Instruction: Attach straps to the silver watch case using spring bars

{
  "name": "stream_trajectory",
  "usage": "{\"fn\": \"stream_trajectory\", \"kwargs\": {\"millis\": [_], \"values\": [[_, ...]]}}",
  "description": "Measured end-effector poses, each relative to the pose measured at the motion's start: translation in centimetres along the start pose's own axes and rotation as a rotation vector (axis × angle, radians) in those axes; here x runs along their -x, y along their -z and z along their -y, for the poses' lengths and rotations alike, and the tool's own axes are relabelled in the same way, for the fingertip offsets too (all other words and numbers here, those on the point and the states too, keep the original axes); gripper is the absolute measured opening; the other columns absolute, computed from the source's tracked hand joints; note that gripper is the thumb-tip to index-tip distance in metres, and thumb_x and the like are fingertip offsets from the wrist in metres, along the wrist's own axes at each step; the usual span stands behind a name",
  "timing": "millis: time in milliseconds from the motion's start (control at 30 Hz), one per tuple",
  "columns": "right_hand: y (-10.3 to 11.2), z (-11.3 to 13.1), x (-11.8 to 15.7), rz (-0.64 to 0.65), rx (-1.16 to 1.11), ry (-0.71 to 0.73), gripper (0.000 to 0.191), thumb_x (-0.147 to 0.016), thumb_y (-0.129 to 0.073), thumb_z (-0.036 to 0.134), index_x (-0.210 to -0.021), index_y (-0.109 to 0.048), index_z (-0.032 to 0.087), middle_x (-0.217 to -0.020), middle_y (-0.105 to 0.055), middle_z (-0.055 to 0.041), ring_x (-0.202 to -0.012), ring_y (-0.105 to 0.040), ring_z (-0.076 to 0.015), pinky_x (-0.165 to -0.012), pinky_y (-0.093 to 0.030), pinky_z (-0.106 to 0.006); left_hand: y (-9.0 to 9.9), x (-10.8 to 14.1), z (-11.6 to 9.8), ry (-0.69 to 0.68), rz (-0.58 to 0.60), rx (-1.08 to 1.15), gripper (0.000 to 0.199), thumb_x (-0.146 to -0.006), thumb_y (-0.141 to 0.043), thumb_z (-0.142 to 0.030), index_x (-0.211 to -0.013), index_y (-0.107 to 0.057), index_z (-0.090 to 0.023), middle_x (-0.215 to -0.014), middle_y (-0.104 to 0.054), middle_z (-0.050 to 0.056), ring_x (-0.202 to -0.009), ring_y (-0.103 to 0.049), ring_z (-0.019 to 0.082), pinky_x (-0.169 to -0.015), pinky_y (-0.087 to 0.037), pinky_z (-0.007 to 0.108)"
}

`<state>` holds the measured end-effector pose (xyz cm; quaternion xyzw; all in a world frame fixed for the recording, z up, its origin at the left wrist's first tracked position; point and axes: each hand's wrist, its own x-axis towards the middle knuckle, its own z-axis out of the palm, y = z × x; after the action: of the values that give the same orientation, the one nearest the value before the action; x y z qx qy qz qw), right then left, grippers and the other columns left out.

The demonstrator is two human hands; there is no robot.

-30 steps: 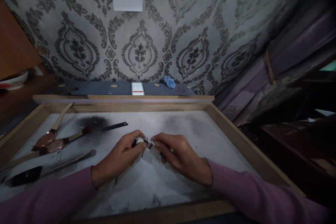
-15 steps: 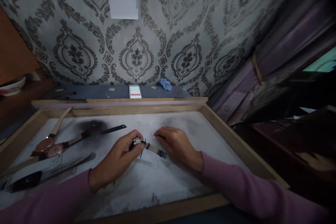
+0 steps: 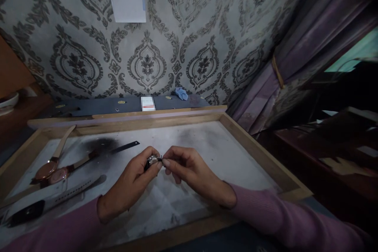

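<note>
My left hand [image 3: 131, 183] is closed around a small wristwatch [image 3: 152, 160], its silvery case showing between thumb and fingers. Just to the right, my right hand [image 3: 191, 169] pinches with thumb and forefinger at the edge of the watch, where a bit of dark strap shows. What those fingertips hold is too small to make out. Most of the strap is hidden by the right hand. Both hands are above the white bottom of a shallow wooden tray [image 3: 265, 157].
At the tray's left lie rose-gold watches [image 3: 47, 169] and a black watch with a pale strap [image 3: 28, 212]. A dark flat blade [image 3: 125, 147] rests behind my left hand. Beyond the back rim are a small white box [image 3: 147, 103] and a crumpled blue cloth [image 3: 181, 93].
My right hand has moved left to the watch, its fingertips now meeting the left hand's. The strap that hung out to the right is now mostly covered. The view has shifted slightly.
</note>
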<state>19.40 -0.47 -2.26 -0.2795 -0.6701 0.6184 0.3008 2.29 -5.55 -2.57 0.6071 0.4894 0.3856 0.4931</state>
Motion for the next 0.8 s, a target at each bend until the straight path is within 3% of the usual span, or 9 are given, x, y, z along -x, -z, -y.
{"fn": "stream_trajectory", "kwargs": {"millis": [300,567,800], "values": [[0.31,0.17,0.18,-0.047,-0.036,-0.027,0.032,-0.08,-0.067,0.044,-0.077,-0.061,0.013,-0.059,-0.055,0.003,-0.046,-0.036,-0.0043,-0.039,-0.025,-0.017,-0.12,0.14,0.1,0.024,0.057,0.076,0.02,-0.093,-0.046,-0.041,-0.097,-0.044,-0.022,-0.055,-0.025,-0.01,-0.048,-0.021,0.009,-0.044,-0.018,0.021],[0.51,0.38,0.05,-0.04,-0.05,-0.036,0.034,-0.077,-0.069,0.047,-0.075,-0.062,0.013,-0.059,-0.057,0.0024,-0.051,-0.045,-0.0063,-0.048,-0.031,-0.019,-0.43,-0.1,0.23,0.13,0.118,0.436,0.023,-0.09,-0.049,-0.042,-0.094,-0.039,-0.022,-0.056,-0.025,-0.012,-0.049,-0.015,0.008,-0.045,-0.014,0.021],[0.64,0.24,-0.07,-0.04,-0.068,-0.042,0.029,-0.077,-0.069,0.041,-0.076,-0.063,0.013,-0.059,-0.056,0.0032,-0.053,-0.046,-0.0071,-0.052,-0.035,-0.021,-0.47,-0.26,0.81,0.135,0.139,0.518,0.026,-0.09,-0.052,-0.044,-0.092,-0.041,-0.021,-0.057,-0.026,-0.011,-0.049,-0.016,0.007,-0.045,-0.012,0.021]]}}
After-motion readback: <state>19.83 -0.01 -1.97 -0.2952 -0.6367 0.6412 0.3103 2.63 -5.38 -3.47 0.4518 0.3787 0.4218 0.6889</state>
